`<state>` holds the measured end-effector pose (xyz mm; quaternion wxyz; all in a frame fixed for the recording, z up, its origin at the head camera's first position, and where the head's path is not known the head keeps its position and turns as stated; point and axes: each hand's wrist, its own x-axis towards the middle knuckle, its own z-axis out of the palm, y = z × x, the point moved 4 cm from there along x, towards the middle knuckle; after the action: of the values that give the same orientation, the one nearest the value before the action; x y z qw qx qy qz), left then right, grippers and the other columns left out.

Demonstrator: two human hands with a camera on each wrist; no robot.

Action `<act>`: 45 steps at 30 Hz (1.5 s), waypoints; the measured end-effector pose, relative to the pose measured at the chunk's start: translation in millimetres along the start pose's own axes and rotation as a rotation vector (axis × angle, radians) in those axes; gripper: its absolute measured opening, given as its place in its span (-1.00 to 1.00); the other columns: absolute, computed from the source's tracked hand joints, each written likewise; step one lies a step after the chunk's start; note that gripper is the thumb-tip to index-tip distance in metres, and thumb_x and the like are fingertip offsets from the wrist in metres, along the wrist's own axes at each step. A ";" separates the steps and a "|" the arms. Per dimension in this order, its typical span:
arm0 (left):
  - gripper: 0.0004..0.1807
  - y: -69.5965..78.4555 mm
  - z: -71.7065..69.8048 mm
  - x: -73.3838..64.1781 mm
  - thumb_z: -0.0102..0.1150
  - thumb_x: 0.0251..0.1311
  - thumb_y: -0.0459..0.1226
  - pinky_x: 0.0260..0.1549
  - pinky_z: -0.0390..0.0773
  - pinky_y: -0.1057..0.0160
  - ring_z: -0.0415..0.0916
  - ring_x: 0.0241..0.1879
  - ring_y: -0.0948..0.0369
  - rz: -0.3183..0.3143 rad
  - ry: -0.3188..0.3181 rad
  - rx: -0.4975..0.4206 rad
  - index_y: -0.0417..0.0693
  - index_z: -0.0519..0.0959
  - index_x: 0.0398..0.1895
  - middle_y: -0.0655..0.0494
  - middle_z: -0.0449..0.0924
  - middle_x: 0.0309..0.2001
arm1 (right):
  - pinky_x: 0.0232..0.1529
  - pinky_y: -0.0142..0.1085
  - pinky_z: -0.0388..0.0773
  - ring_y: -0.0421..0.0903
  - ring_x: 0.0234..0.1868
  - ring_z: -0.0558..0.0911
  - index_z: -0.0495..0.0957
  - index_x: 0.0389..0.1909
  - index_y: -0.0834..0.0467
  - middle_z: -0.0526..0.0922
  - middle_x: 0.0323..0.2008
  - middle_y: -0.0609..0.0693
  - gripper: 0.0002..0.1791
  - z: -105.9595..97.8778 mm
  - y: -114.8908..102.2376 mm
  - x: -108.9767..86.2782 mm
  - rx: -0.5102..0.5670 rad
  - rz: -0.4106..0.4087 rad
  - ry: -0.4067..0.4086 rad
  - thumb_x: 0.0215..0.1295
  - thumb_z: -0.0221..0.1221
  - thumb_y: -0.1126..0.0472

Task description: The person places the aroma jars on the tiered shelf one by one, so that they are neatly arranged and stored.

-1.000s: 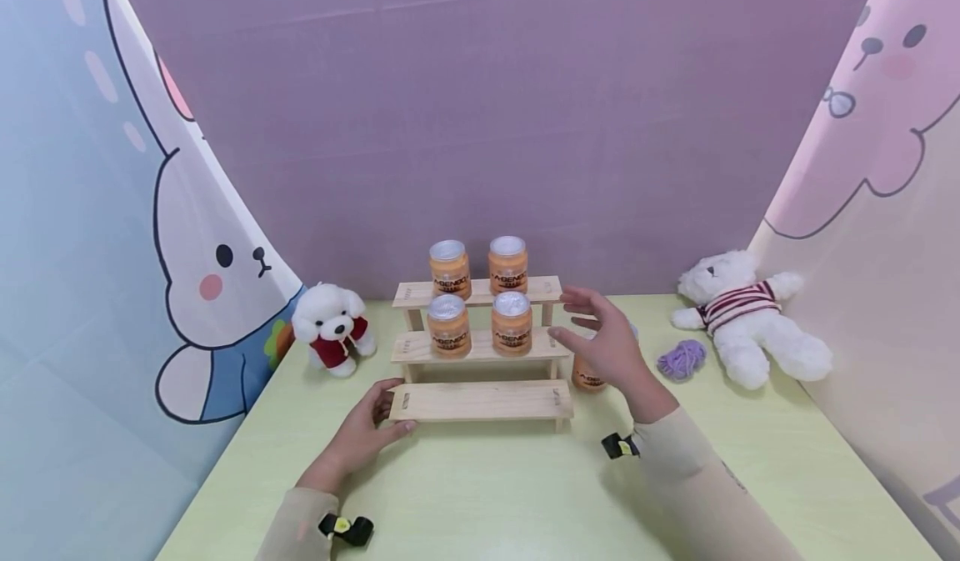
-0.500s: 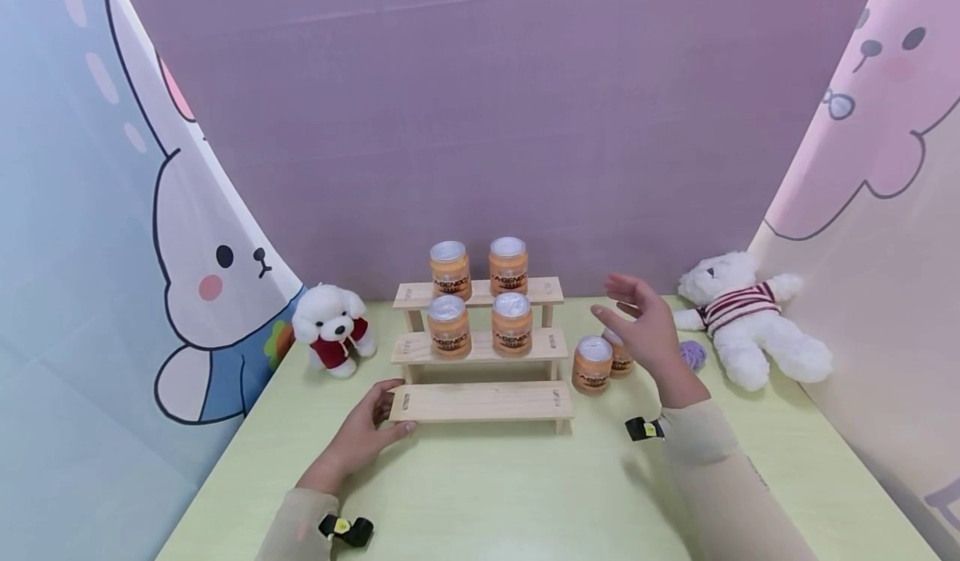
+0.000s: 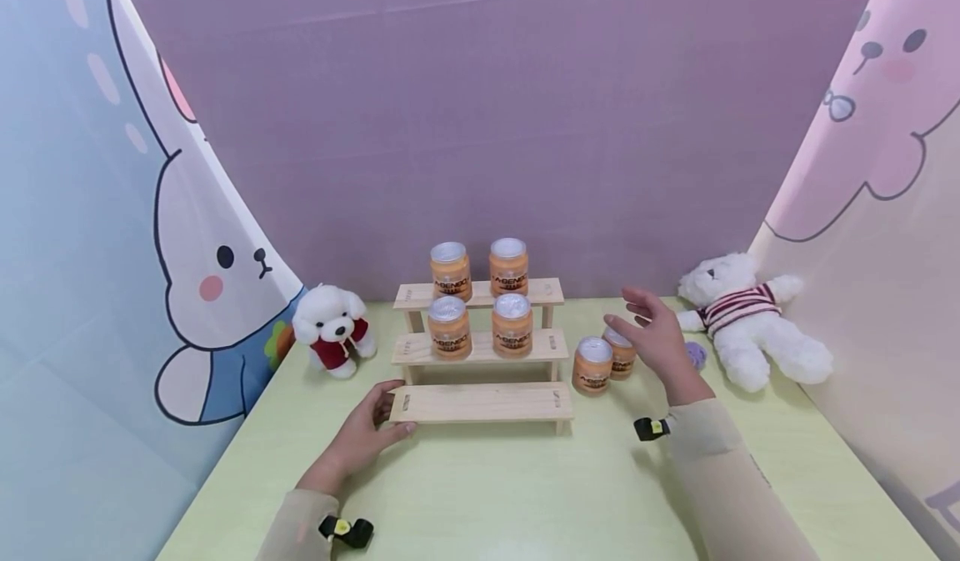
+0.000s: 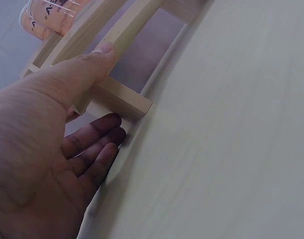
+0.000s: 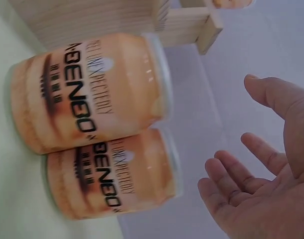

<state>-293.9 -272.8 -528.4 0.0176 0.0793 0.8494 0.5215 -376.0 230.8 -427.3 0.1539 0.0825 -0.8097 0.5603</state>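
A three-tier wooden display stand (image 3: pixel 480 403) is on the table, with several orange cans on its upper two tiers, such as this can (image 3: pixel 512 328). My left hand (image 3: pixel 366 429) grips the left end of the lowest tier. In the left wrist view the thumb (image 4: pixel 99 57) lies against the board's edge, and three fingers stretch loosely beside the stand's leg. My right hand (image 3: pixel 660 336) hovers with spread, relaxed fingers, holding nothing. Just left of it two orange cans stand upright close together: a nearer can (image 3: pixel 592 367) and a farther can (image 3: pixel 621 357), their lids partly overlapped by fingers.
A white plush dog (image 3: pixel 330 328) in a red top sits left of the stand. At the right lie a white plush bear (image 3: pixel 742 319) in a striped shirt and a purple yarn bundle (image 3: pixel 697 354), partly behind my right hand. A purple curtain (image 3: pixel 480 127) hangs behind the table.
My right hand has moved right, away from the stand, then lowered slightly above the two table cans, which have come into view. My left hand stays on the stand.
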 end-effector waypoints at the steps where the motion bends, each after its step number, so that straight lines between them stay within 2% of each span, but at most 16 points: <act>1: -0.15 0.3 -0.1 0.0 0.58 0.16 -0.10 0.27 0.45 -0.01 0.57 0.12 0.13 0.000 -0.001 -0.001 0.17 0.33 0.49 0.07 0.61 0.11 | 0.44 0.13 0.27 0.29 0.42 0.40 0.34 0.49 0.30 0.42 0.43 0.28 -0.23 0.2 2.8 0.0 -0.001 0.014 -0.009 0.38 0.41 0.11; 5: -0.14 1.4 -0.3 -0.1 0.58 0.16 -0.10 0.27 0.44 -0.02 0.57 0.13 0.12 -0.001 -0.003 -0.002 0.17 0.33 0.49 0.07 0.61 0.12 | 0.48 0.14 0.22 0.29 0.46 0.34 0.30 0.51 0.30 0.38 0.46 0.28 -0.19 1.8 12.4 -0.1 -0.004 0.073 -0.040 0.38 0.41 0.07; 11: -0.15 -0.1 -0.6 0.3 0.58 0.17 -0.09 0.29 0.43 -0.06 0.57 0.14 0.11 0.000 0.000 -0.004 0.17 0.33 0.49 0.06 0.61 0.12 | 0.51 0.12 0.17 0.31 0.50 0.29 0.25 0.53 0.32 0.33 0.49 0.31 -0.17 4.0 21.3 -1.4 0.010 0.116 -0.076 0.38 0.40 0.12; 18: -0.15 -2.2 0.1 1.1 0.58 0.16 -0.09 0.27 0.44 -0.04 0.57 0.12 0.11 0.003 0.000 -0.001 0.18 0.33 0.49 0.06 0.61 0.12 | 0.41 0.13 0.31 0.30 0.45 0.34 0.25 0.53 0.32 0.35 0.45 0.35 -0.20 4.7 32.4 -2.9 -0.006 0.153 -0.123 0.41 0.37 0.12; 25: -0.15 0.4 0.5 0.0 0.57 0.17 -0.12 0.26 0.45 -0.02 0.57 0.12 0.11 -0.004 0.000 -0.003 0.16 0.33 0.49 0.06 0.61 0.12 | 0.19 -0.19 0.48 0.25 0.33 0.46 0.28 0.49 0.38 0.43 0.36 0.42 -0.27 6.0 41.6 -4.3 -0.011 0.153 -0.195 0.43 0.31 0.18; 29: -0.16 0.9 0.5 -0.2 0.57 0.18 -0.12 0.27 0.44 -0.02 0.57 0.13 0.11 -0.002 0.001 -0.002 0.16 0.33 0.49 0.06 0.61 0.12 | 0.08 -0.41 0.47 0.25 0.33 0.45 0.24 0.52 0.38 0.42 0.36 0.42 -0.26 3.3 48.5 -4.0 0.020 0.153 -0.246 0.44 0.29 0.24; 31: -0.15 0.8 0.5 -0.2 0.57 0.18 -0.12 0.27 0.44 -0.02 0.57 0.13 0.11 0.000 -0.001 0.000 0.16 0.33 0.49 0.06 0.61 0.12 | 0.03 -0.45 0.48 0.26 0.32 0.45 0.23 0.52 0.38 0.42 0.35 0.43 -0.25 2.0 52.5 -3.9 0.041 0.156 -0.264 0.42 0.30 0.28; 34: -0.15 0.2 0.5 0.4 0.57 0.18 -0.12 0.27 0.45 -0.01 0.57 0.12 0.11 0.004 -0.002 0.001 0.15 0.32 0.50 0.06 0.61 0.12 | 0.01 -0.44 0.51 0.21 0.28 0.48 0.22 0.52 0.39 0.44 0.32 0.44 -0.23 0.8 58.1 -3.4 0.056 0.150 -0.286 0.40 0.33 0.31; 40: -0.15 -1.5 0.1 1.5 0.57 0.18 -0.12 0.25 0.47 0.06 0.57 0.12 0.12 0.010 0.000 -0.004 0.15 0.33 0.49 0.06 0.61 0.11 | 0.00 -0.38 0.57 -0.01 0.13 0.55 0.31 0.48 0.36 0.50 0.27 0.39 -0.26 -2.7 65.8 -3.3 0.067 0.152 -0.300 0.38 0.39 0.24; 45: -0.15 -2.2 0.8 2.5 0.57 0.18 -0.15 0.22 0.48 0.17 0.57 0.14 0.10 0.027 -0.007 -0.004 0.10 0.33 0.50 0.04 0.61 0.12 | -0.03 -0.39 0.58 -0.04 0.10 0.54 0.28 0.50 0.35 0.49 0.27 0.41 -0.24 -4.9 65.5 -3.0 0.074 0.165 -0.310 0.38 0.38 0.28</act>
<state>-296.5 -272.7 -530.6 0.0138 0.0926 0.8470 0.5232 -392.5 258.7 -484.5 -0.0224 0.1067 -0.8065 0.5810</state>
